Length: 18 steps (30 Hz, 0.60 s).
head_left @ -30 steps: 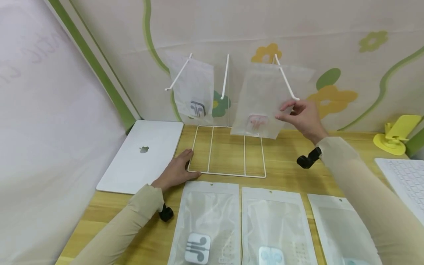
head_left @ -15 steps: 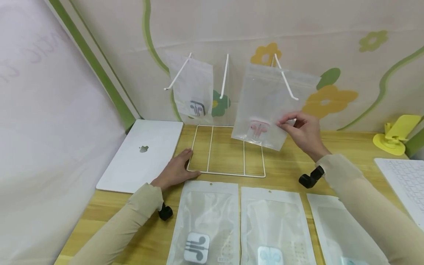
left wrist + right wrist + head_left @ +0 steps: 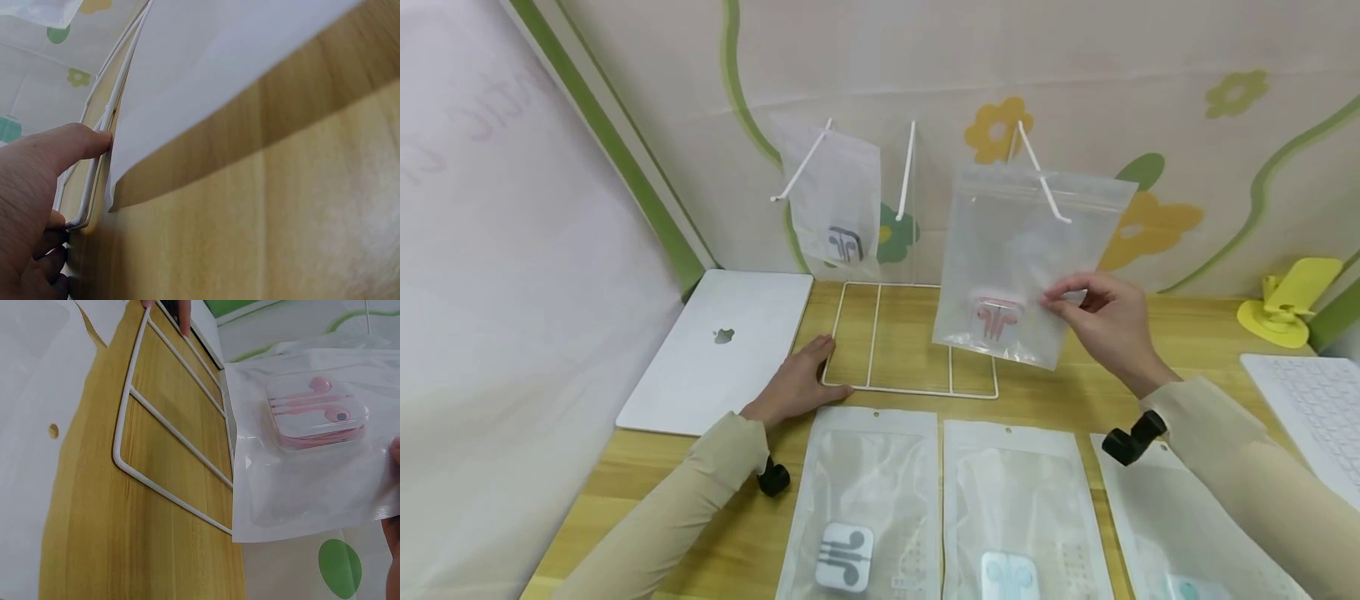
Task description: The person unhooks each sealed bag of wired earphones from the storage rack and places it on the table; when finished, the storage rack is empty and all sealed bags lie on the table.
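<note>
My right hand [image 3: 1108, 325] pinches the right edge of a clear-and-white plastic bag [image 3: 1022, 242]. A square case of pink earphones [image 3: 315, 409] sits low inside it. The bag is at the right-hand prong [image 3: 1048, 187] of a white wire display rack [image 3: 910, 392], and that prong's bent tip shows in front of the bag. On the table, my left hand [image 3: 793, 383] grips the front left corner of the rack's base. In the left wrist view the thumb [image 3: 87, 142] lies against the wire and the other fingers are partly hidden.
Another earphone bag [image 3: 838, 196] hangs from the left prong. Three bags lie in front: a left one [image 3: 872, 467], a middle one [image 3: 1018, 483] and a right one [image 3: 1180, 517]. A laptop [image 3: 715, 350], keyboard [image 3: 1311, 408] and yellow stand [image 3: 1285, 304] flank the rack.
My right hand has moved down and toward me, and the bag with pink earphones has come forward and lower along its prong. My left hand has stayed on the rack's base.
</note>
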Each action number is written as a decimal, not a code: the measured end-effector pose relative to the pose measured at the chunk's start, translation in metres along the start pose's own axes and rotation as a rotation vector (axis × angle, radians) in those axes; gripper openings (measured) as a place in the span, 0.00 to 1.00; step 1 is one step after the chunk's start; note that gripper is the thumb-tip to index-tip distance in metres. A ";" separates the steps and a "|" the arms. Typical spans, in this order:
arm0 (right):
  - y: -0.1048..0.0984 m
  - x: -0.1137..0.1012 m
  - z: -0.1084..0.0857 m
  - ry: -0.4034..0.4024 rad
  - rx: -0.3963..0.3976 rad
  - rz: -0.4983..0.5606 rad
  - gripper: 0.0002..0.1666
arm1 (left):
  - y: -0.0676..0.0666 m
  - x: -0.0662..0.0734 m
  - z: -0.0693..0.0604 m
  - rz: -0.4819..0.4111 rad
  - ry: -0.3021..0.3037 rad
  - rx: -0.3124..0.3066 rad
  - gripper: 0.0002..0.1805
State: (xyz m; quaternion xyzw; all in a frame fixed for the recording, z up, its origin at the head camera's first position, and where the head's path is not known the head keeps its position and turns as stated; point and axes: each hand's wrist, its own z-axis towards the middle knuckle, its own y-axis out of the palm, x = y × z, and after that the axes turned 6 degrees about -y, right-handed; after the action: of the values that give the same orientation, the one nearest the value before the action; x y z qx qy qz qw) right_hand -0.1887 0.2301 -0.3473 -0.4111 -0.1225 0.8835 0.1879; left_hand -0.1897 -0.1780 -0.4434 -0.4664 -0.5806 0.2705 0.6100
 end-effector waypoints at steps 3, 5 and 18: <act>-0.006 -0.005 -0.009 0.006 -0.009 -0.013 0.07 | -0.001 0.002 0.000 0.001 -0.009 -0.009 0.51; -0.010 -0.010 -0.017 0.002 -0.014 -0.014 0.09 | -0.002 0.003 -0.001 0.004 -0.010 -0.015 0.50; -0.027 -0.035 -0.050 -0.091 -0.052 0.002 0.18 | -0.001 0.002 0.001 -0.005 -0.011 -0.019 0.50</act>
State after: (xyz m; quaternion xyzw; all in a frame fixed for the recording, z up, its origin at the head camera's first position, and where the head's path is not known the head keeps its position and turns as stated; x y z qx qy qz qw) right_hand -0.1227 0.2428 -0.3453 -0.3753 -0.1536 0.8981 0.1705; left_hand -0.1903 -0.1770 -0.4417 -0.4692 -0.5877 0.2662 0.6031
